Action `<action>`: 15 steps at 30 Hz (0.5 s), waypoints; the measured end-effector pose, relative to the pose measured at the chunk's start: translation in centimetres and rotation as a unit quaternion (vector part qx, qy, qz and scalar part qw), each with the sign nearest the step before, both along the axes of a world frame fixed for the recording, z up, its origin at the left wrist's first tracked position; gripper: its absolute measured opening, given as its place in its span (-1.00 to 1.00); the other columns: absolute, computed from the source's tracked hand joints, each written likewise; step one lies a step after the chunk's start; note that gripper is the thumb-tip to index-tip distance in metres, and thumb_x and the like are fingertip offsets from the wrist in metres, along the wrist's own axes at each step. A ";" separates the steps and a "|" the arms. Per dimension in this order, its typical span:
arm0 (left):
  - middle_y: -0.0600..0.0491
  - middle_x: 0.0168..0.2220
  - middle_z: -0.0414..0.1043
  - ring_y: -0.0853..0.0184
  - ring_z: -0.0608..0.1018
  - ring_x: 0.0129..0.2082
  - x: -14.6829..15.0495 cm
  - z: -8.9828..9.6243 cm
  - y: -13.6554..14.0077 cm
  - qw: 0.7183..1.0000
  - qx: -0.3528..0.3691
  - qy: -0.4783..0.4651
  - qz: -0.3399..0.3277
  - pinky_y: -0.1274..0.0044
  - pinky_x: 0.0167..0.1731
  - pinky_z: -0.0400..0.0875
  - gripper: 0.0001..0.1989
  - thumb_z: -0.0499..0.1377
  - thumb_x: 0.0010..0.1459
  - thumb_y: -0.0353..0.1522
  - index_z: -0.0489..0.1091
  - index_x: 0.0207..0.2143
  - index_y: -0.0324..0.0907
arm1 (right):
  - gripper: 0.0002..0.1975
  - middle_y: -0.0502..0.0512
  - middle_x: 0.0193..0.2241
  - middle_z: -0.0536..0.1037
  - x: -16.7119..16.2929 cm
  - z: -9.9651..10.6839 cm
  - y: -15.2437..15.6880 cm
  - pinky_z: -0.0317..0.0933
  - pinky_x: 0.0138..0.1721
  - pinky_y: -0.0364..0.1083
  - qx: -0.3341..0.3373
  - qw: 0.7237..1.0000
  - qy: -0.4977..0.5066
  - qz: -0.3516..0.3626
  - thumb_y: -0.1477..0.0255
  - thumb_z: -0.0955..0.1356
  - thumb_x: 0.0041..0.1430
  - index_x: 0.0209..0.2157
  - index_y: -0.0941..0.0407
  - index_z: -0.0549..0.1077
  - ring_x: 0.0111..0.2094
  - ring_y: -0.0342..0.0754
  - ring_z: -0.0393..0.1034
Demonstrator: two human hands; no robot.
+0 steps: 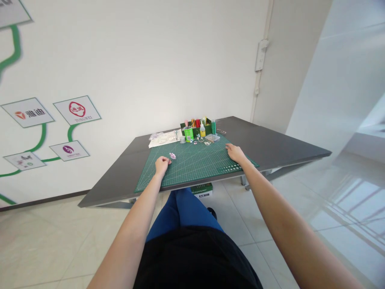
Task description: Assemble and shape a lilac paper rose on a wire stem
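My left hand (163, 165) is closed in a pinch above the left part of a green cutting mat (195, 162). Just beyond its fingertips is a small pink-and-purple piece that looks like a flower (172, 155). Whether a thin stem joins this piece to the fingers is too small to make out. Over at the mat's right side, my right hand (235, 153) rests palm down with its fingers stretched forward, and nothing shows in it.
Along the mat's back edge stand a dark green box (208, 127) of thread spools, a bright green tub (188, 134), a glue bottle (202, 130), white-handled scissors (207, 143) and a clear case (212, 138). White sheets (165, 139) lie at back left on the black table (279, 146).
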State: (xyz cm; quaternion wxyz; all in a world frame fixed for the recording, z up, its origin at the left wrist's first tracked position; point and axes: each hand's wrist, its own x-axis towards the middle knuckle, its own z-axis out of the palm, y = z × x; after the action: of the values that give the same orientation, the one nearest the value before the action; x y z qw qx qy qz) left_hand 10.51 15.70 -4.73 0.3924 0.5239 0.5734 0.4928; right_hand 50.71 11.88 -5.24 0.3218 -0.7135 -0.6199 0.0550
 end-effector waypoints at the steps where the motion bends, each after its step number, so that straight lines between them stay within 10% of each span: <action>1: -0.13 0.16 0.47 0.13 0.59 0.05 -0.4 0.4 0.0 1.000 0.004 -0.007 0.006 0.20 0.03 0.59 -0.60 0.26 0.40 -0.22 0.42 0.19 -0.20 | -0.64 0.23 0.16 0.53 -0.1 0.1 -0.1 0.49 0.04 0.16 0.003 1.000 -0.001 0.002 0.29 0.41 0.44 0.18 0.11 0.48 0.04 0.10 0.52; 6: -0.13 0.16 0.47 0.13 0.59 0.05 2.7 2.7 0.9 0.997 0.042 -0.050 -0.030 0.20 0.02 0.59 -0.59 0.26 0.40 -0.22 0.42 0.19 -0.21 | -0.65 0.23 0.16 0.53 -0.2 0.2 -1.1 0.48 0.05 0.15 0.033 0.999 -0.008 0.016 0.29 0.40 0.45 0.18 0.11 0.48 0.04 0.09 0.52; 15: -0.13 0.15 0.48 0.14 0.60 0.04 22.7 1.0 1.9 0.986 0.059 -0.076 -0.137 0.21 0.01 0.59 -0.60 0.26 0.40 -0.22 0.42 0.19 -0.21 | -0.64 0.23 0.16 0.52 -0.1 -0.3 -2.7 0.48 0.06 0.17 0.047 0.996 -0.063 0.050 0.30 0.41 0.45 0.19 0.11 0.48 0.05 0.10 0.52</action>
State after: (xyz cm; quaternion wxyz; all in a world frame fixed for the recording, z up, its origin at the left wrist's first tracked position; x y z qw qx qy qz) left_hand 33.23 17.65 -3.75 0.4668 0.5806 0.4352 0.5056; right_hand 50.63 9.15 -5.53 0.3121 -0.6679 -0.6756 -0.0038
